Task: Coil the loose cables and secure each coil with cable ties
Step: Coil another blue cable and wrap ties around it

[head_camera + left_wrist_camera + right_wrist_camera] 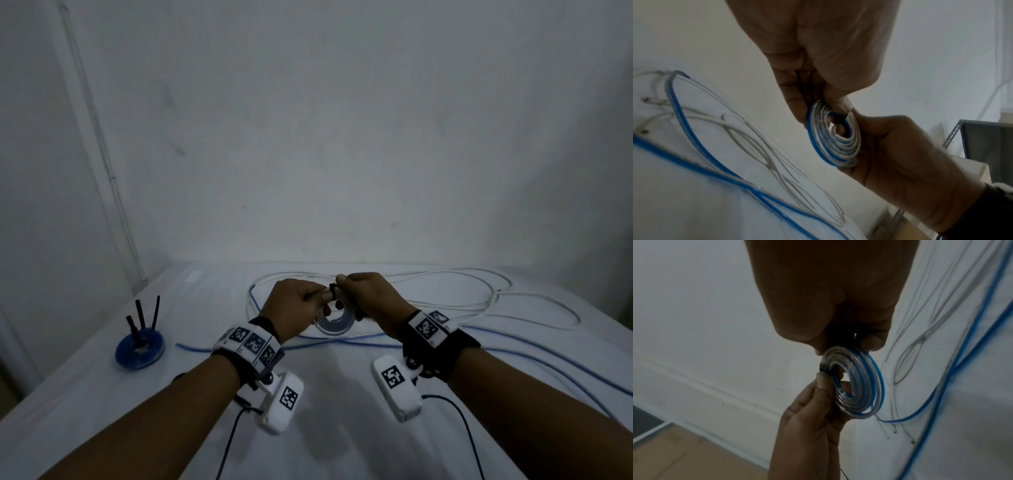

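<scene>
Both hands are gripping the small blue-and-clear coil point(334, 320): left hand point(294, 308) pinching its rim, right hand point(368, 296) clenching the black tie point(825, 369) above.

Coil point(835, 138) blue-and-clear; loose cables point(496, 298) white, blue; tie point(824, 369) black.
</scene>
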